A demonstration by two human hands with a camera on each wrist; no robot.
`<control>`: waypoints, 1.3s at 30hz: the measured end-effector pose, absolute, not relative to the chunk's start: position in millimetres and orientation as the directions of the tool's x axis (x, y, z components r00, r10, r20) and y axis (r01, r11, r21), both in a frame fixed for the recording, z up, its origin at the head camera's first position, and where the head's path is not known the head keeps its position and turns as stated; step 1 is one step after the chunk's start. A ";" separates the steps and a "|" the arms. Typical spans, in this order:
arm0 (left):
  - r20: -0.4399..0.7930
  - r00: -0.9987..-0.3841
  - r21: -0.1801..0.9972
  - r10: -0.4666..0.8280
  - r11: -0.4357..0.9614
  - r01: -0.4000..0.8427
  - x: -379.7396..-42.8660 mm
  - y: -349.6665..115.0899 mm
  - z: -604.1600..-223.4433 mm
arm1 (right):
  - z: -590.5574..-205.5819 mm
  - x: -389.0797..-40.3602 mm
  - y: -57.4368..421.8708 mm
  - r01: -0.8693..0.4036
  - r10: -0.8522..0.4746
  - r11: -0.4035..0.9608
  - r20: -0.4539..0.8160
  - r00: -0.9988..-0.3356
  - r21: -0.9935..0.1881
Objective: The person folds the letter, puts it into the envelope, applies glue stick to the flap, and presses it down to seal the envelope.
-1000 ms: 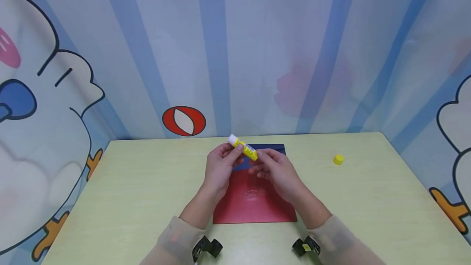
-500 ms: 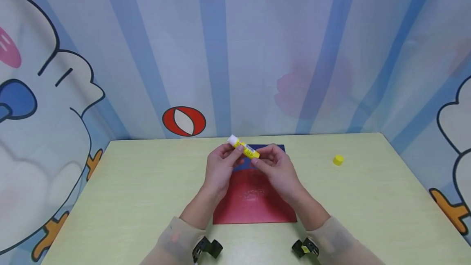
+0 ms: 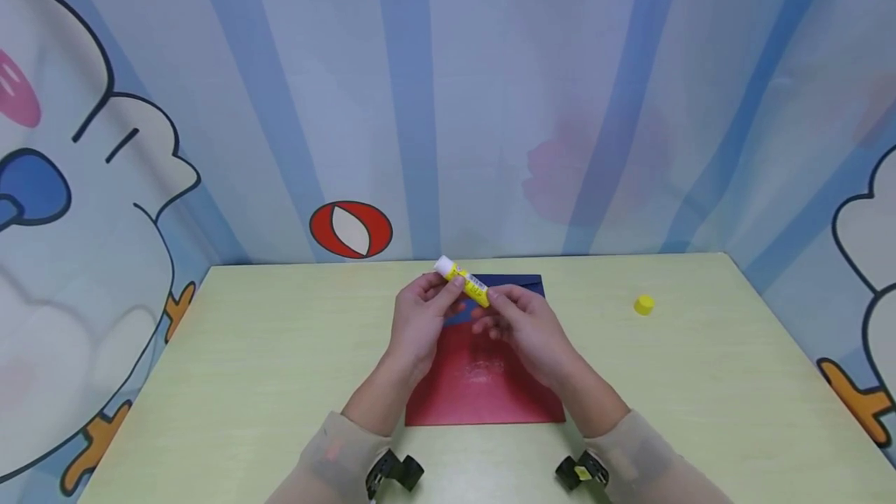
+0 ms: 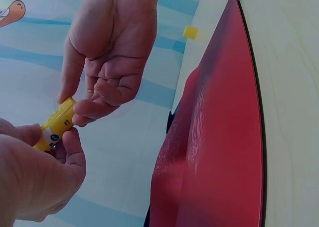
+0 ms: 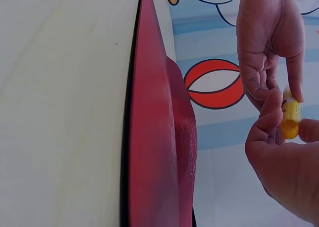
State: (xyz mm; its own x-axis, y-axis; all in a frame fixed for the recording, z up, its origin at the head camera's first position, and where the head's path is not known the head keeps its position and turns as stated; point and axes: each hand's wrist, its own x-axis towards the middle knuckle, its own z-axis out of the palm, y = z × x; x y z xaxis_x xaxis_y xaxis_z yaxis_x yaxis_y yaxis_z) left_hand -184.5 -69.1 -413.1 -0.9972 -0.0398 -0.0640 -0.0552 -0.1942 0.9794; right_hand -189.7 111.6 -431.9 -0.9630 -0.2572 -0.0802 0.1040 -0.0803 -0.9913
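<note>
A yellow glue stick with a bare white end is held slantwise above the table, white end up and to the left. My left hand grips its barrel between thumb and fingers. At the yellow base end, my right hand pinches it with thumb and forefinger, as the right wrist view of the glue stick also shows. Below both hands lies a flat red and dark blue envelope-like piece, with whitish smears on its red face. In the left wrist view its red layer bulges up.
A small yellow cap stands on the pale wooden table to the right. Behind the table's far edge hangs a printed blue-striped backdrop. A black wrist camera is worn on each sleeve.
My right fingers close round the glue stick's base half a second ago, then shift their grip, thumb now over its upper side. The left hand and the envelope-like piece keep their places.
</note>
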 end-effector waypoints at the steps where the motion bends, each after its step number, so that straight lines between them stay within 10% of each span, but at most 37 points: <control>1: -0.066 -0.997 0.979 -0.041 -0.194 -0.056 -184.7 -69.0 -413.2 | -432.1 -189.8 111.9 0.091 -0.254 -0.079 -0.068 -0.965 -0.993; 39: -0.077 -0.995 0.980 -0.059 -0.189 -0.065 -186.0 -68.5 -415.3 | -433.3 -188.5 110.3 0.085 -0.248 -0.084 -0.061 -0.967 -0.993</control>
